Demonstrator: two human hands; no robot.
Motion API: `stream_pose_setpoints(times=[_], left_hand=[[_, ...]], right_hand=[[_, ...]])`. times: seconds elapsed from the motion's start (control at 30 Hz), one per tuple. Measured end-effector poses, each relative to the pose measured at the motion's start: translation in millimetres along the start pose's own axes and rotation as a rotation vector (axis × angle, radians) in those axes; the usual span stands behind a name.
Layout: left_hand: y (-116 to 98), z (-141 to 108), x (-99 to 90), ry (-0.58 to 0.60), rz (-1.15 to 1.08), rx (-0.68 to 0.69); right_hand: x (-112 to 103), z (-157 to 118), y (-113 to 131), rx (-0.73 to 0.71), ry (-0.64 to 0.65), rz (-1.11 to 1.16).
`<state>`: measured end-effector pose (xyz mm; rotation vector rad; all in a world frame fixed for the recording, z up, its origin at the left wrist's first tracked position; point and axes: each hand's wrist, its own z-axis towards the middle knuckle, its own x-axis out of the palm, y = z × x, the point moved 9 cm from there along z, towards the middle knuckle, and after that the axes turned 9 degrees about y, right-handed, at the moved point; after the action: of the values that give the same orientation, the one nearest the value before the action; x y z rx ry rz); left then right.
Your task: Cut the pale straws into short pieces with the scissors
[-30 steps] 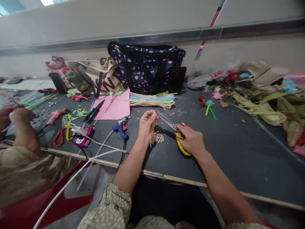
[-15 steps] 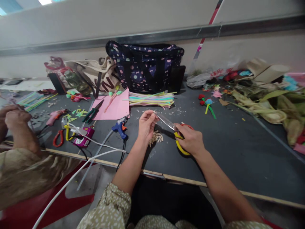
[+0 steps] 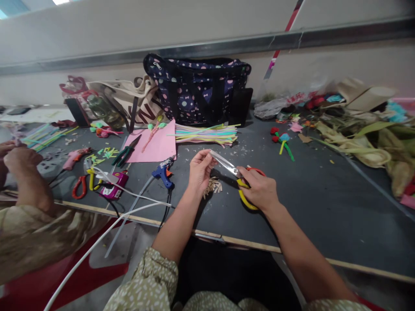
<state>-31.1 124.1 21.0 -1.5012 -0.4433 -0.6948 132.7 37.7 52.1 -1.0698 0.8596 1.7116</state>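
Note:
My right hand is wrapped round the yellow and red handles of a pair of scissors. Their blades point up and left, and the tips reach the fingers of my left hand. Thumb and fingertips of that hand are pinched together; whatever lies between them is too small or hidden to make out. Below the blades, a small heap of cut tan strips lies on the dark table, partly behind my left hand.
To the left lie a blue glue gun, pliers on pink paper, and a white cable. Pipe cleaners lie before a navy bag. Husks are at right. Another person's hands work at far left.
The scissors have turned slightly, so the blades catch more light and more of the red handle shows. Both my hands stay almost in place.

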Motion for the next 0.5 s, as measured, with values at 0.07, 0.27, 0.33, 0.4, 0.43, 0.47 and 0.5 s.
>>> stream_pose_setpoints(times=[0.07, 0.27, 0.33, 0.4, 0.43, 0.47, 0.5], left_hand=[[-0.1, -0.1, 0.4, -0.001, -0.003, 0.000], [0.8, -0.5, 1.9, -0.004, -0.019, 0.000], [2.1, -0.4, 1.9, -0.004, -0.015, -0.008], [2.9, -0.5, 1.7, -0.012, -0.009, -0.017], [2.8, -0.7, 1.4, -0.020, -0.007, -0.020], [2.3, -1.0, 1.2, -0.029, -0.007, -0.021], [1.5, -1.3, 1.1, -0.038, -0.008, -0.020]], right_hand=[[0.1, -0.4, -0.5, 0.005, -0.009, -0.001], [5.3, -0.9, -3.3, 0.021, 0.007, 0.004], [5.1, -0.8, -3.7, 0.025, 0.007, 0.008], [3.8, -0.5, -3.4, 0.025, 0.004, 0.012], [2.9, -0.3, -2.8, 0.021, 0.001, 0.012], [2.0, 0.0, -1.9, 0.015, -0.002, 0.012], [1.3, 0.2, -1.2, 0.011, -0.003, 0.011]])
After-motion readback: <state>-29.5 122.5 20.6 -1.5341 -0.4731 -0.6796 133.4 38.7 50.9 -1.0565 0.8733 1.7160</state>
